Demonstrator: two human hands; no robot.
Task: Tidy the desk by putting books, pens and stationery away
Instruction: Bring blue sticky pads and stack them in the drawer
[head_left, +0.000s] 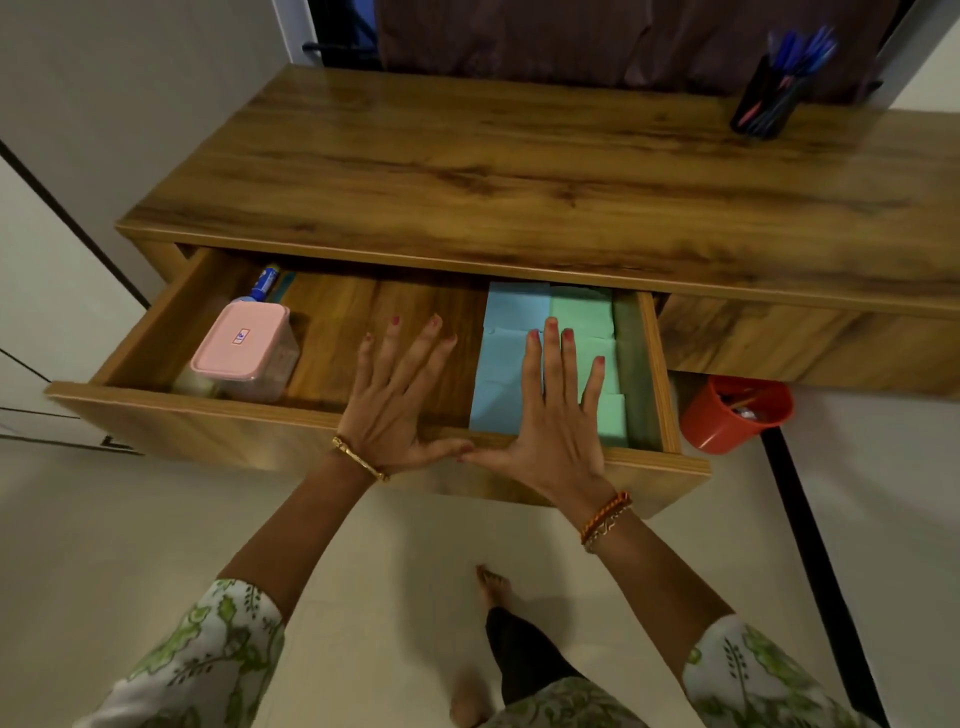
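We record a wood-grain tabletop (519, 171) with one long wooden drawer (218, 431) pulled out toward the near side.

Drawer, left end: a clear plastic box with a pink lid (241, 348), and just beyond it a small bottle with a blue label (265, 283), partly hidden under the tabletop edge.

Drawer, right end: a stack of light blue paper sheets (506, 358) lying beside a stack of light green paper sheets (584, 312), the two touching along their long edge. The middle of the drawer shows its wooden floor.

Tabletop, far right corner: a black mesh pen holder (763, 101) standing upright, filled with blue pens (802, 49).

Floor, right of the drawer and below the tabletop: an orange plastic bucket (735, 413) with small items inside that we cannot make out.

Hands: our left hand (397, 400) is spread flat with straight fingers over the middle of the drawer, heel at the drawer's near front edge. Our right hand (558, 410) is likewise flat and spread, over the blue and green sheets. The two thumbs meet tip to tip on the front edge. Neither hand holds anything.
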